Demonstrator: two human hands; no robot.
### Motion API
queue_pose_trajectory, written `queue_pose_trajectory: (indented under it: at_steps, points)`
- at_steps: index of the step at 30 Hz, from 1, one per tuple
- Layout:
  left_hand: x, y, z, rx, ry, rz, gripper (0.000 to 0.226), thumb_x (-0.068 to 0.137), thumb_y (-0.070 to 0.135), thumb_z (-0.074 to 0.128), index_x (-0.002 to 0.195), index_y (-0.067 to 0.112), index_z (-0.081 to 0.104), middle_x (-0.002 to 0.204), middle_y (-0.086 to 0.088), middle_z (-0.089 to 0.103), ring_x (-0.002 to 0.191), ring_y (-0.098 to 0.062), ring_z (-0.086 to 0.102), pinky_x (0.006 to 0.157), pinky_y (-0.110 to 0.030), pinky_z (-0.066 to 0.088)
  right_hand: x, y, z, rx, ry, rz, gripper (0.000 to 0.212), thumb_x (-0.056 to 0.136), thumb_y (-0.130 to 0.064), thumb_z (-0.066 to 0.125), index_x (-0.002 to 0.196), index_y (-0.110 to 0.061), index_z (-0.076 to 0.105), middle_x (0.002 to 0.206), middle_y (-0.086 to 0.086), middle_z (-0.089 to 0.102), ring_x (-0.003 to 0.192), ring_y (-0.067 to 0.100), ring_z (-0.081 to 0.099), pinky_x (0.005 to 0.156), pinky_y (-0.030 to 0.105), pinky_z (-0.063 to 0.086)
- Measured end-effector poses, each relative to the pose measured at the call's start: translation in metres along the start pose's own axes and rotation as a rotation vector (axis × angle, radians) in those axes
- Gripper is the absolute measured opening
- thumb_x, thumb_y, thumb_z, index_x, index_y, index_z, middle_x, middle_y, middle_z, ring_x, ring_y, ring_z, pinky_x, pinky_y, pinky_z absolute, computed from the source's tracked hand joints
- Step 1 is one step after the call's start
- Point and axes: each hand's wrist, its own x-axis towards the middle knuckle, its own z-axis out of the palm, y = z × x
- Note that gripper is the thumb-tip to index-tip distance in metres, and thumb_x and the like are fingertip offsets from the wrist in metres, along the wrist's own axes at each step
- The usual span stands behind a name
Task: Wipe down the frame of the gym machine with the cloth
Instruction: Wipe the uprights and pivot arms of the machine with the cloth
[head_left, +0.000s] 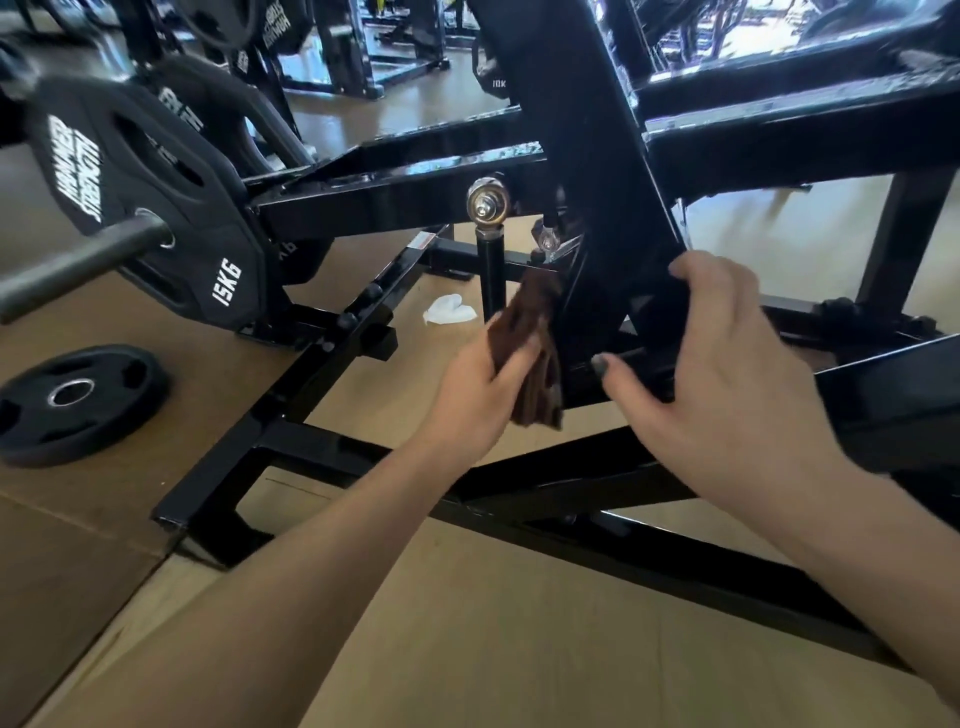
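Cloth (535, 353), brown and bunched, is pinched in the left hand (478, 395) and pressed against the left edge of the slanted black post (587, 171) of the frame, low down near the floor (467, 623). Right hand (727, 364) curls round the post's right edge just beside it. Open floor lies left of the post, where a white scrap (449, 310) lies, bounded by the base rail (291, 395).
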Motion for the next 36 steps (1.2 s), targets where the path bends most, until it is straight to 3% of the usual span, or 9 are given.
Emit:
queue_pose_trajectory:
  at_steps: [4, 9, 16, 19, 25, 28, 30, 32, 36]
  points:
    - [0.001, 0.007, 0.0, -0.016, -0.003, -0.031, 0.017, 0.105, 0.027, 0.054, 0.111, 0.016, 0.066, 0.085, 0.005, 0.072, 0.081, -0.006, 0.071, 0.068, -0.016, 0.053, -0.002, 0.003, 0.01, -0.061, 0.072, 0.032, 0.079, 0.087, -0.042, 0.07, 0.148, -0.013, 0.029, 0.137, 0.012, 0.057, 0.099, 0.034, 0.067, 0.065, 0.029, 0.035]
    - [0.023, 0.057, 0.017, -0.263, 0.096, 0.076, 0.02, 0.104, 0.034, 0.054, 0.1, 0.024, 0.07, 0.086, 0.008, 0.076, 0.083, -0.007, 0.074, 0.07, -0.019, 0.056, -0.001, 0.004, 0.015, -0.201, 0.081, 0.033, 0.097, 0.085, -0.048, 0.071, 0.158, -0.007, 0.023, 0.151, 0.016, 0.05, 0.111, 0.04, 0.066, 0.062, 0.038, 0.054]
    - [-0.006, 0.021, 0.006, 0.0, 0.002, -0.069, 0.015, 0.107, 0.029, 0.051, 0.113, 0.03, 0.064, 0.092, 0.025, 0.071, 0.095, 0.006, 0.067, 0.076, -0.008, 0.05, -0.001, -0.001, 0.014, -0.178, 0.051, 0.067, 0.095, 0.087, -0.047, 0.068, 0.158, -0.005, 0.023, 0.155, 0.019, 0.046, 0.122, 0.036, 0.063, 0.074, 0.041, 0.059]
    - [-0.008, 0.033, 0.005, -0.008, 0.012, -0.109, 0.016, 0.106, 0.032, 0.051, 0.112, 0.027, 0.066, 0.092, 0.022, 0.073, 0.095, 0.002, 0.069, 0.08, -0.017, 0.054, 0.0, 0.0, 0.011, -0.167, 0.033, 0.068, 0.095, 0.087, -0.045, 0.07, 0.158, -0.004, 0.023, 0.155, 0.02, 0.046, 0.126, 0.037, 0.061, 0.076, 0.042, 0.059]
    - [0.014, 0.112, 0.022, -0.428, 0.257, -0.111, 0.023, 0.107, 0.035, 0.052, 0.115, 0.016, 0.063, 0.09, 0.002, 0.076, 0.084, -0.012, 0.075, 0.068, -0.024, 0.06, -0.003, 0.0, 0.005, -0.152, -0.031, 0.063, 0.1, 0.085, -0.049, 0.07, 0.16, -0.004, 0.021, 0.158, 0.02, 0.042, 0.13, 0.035, 0.059, 0.08, 0.042, 0.06]
    - [0.024, 0.147, 0.019, -0.537, 0.391, -0.002, 0.023, 0.109, 0.028, 0.048, 0.118, 0.009, 0.056, 0.092, -0.01, 0.068, 0.079, -0.022, 0.071, 0.08, -0.042, 0.064, -0.004, 0.002, 0.002, -0.149, -0.021, 0.057, 0.101, 0.082, -0.048, 0.072, 0.159, -0.002, 0.025, 0.155, 0.021, 0.046, 0.118, 0.035, 0.067, 0.076, 0.038, 0.061]
    - [0.041, 0.17, 0.01, -0.585, 0.536, 0.113, 0.023, 0.109, 0.023, 0.047, 0.121, 0.004, 0.052, 0.09, -0.013, 0.062, 0.073, -0.025, 0.067, 0.073, -0.043, 0.063, -0.004, 0.002, 0.002, -0.158, -0.037, 0.053, 0.103, 0.08, -0.05, 0.072, 0.159, -0.002, 0.026, 0.154, 0.021, 0.047, 0.117, 0.034, 0.068, 0.074, 0.037, 0.061]
    - [0.055, 0.185, 0.008, -0.592, 0.636, 0.202, 0.021, 0.109, 0.018, 0.047, 0.123, 0.003, 0.051, 0.085, -0.01, 0.06, 0.069, -0.023, 0.065, 0.067, -0.039, 0.061, -0.003, 0.002, 0.002, -0.152, -0.056, 0.061, 0.104, 0.08, -0.052, 0.072, 0.159, -0.003, 0.025, 0.156, 0.02, 0.045, 0.122, 0.034, 0.065, 0.077, 0.036, 0.061]
    - [0.036, 0.157, 0.038, -0.3, 0.719, 0.173, 0.021, 0.106, 0.018, 0.053, 0.127, 0.019, 0.053, 0.085, 0.01, 0.07, 0.077, -0.01, 0.071, 0.076, -0.036, 0.061, -0.004, 0.0, -0.001, -0.11, -0.087, 0.067, 0.105, 0.078, -0.049, 0.071, 0.159, -0.002, 0.023, 0.158, 0.021, 0.042, 0.128, 0.035, 0.061, 0.083, 0.038, 0.06]
